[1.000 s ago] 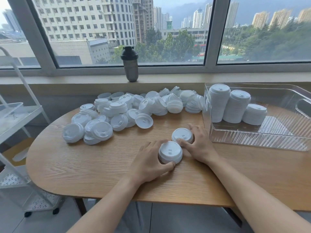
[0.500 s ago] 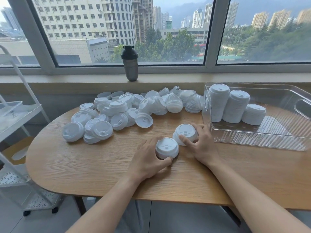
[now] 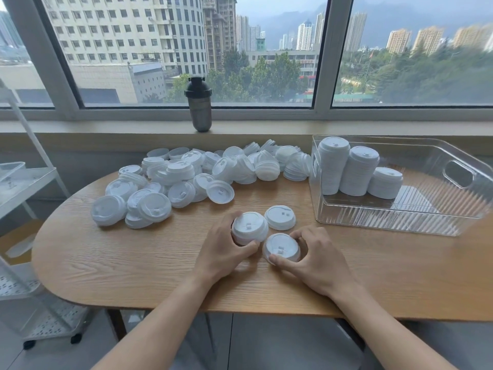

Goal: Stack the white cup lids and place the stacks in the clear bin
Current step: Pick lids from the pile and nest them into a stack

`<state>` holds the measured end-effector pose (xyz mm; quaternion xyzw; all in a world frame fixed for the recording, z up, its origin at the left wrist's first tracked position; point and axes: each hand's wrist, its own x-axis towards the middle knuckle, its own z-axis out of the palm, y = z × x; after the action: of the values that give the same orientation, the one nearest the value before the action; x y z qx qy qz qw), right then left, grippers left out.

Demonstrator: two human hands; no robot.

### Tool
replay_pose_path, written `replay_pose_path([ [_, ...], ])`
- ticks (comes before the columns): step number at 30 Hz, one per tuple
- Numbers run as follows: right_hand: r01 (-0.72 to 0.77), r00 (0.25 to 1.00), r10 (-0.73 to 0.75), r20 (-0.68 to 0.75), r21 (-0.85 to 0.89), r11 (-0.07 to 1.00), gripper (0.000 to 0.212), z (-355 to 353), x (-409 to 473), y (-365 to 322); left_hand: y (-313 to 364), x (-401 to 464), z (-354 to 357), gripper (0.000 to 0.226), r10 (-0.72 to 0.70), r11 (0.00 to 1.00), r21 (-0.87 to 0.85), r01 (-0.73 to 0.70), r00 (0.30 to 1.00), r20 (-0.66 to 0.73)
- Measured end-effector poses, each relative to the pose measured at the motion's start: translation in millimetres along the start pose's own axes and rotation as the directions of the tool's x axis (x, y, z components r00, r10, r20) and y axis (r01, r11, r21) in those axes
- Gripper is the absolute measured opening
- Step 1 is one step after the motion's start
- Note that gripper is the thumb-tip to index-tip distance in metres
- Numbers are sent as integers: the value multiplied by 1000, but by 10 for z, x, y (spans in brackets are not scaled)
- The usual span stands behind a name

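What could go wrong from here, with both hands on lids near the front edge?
1. The left hand grips a short lid stack and the right hand pinches a single lid; a skewed join may not nest.
2. The loose lid just behind could get knocked.
3. The tall stacks in the clear bin lean; adding another might topple them.

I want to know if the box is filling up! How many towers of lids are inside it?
3, all in the clear bin's left end: a tall stack at the left wall, a slightly shorter stack beside it, and a short stack rightmost.
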<state>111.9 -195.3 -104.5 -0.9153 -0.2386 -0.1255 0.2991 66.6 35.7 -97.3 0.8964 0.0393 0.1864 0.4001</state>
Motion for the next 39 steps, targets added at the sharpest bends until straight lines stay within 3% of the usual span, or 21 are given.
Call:
replay_pose_path([
  [9,-34,997,20,71,191,981,86,-81,-99,46,36,-35,-7,73,61,991,-124,-53,997,56],
  [14,-153,986,165,12,447,881,50,-142,-81,36,121,-22,30,76,113,976,-200,-83,983,143],
  [20,-77,997,72,26,409,910,33,-130,-101,0,191,-8,148,81,214,971,-166,-174,938,272],
  [30,-32,998,19,65,207,978,39,-102,-95,-2,154,-14,170,80,225,973,-26,-228,928,297],
  [39,-73,996,51,79,314,947,47,-84,16,-13,113,30,157,80,198,975,39,-220,933,300],
])
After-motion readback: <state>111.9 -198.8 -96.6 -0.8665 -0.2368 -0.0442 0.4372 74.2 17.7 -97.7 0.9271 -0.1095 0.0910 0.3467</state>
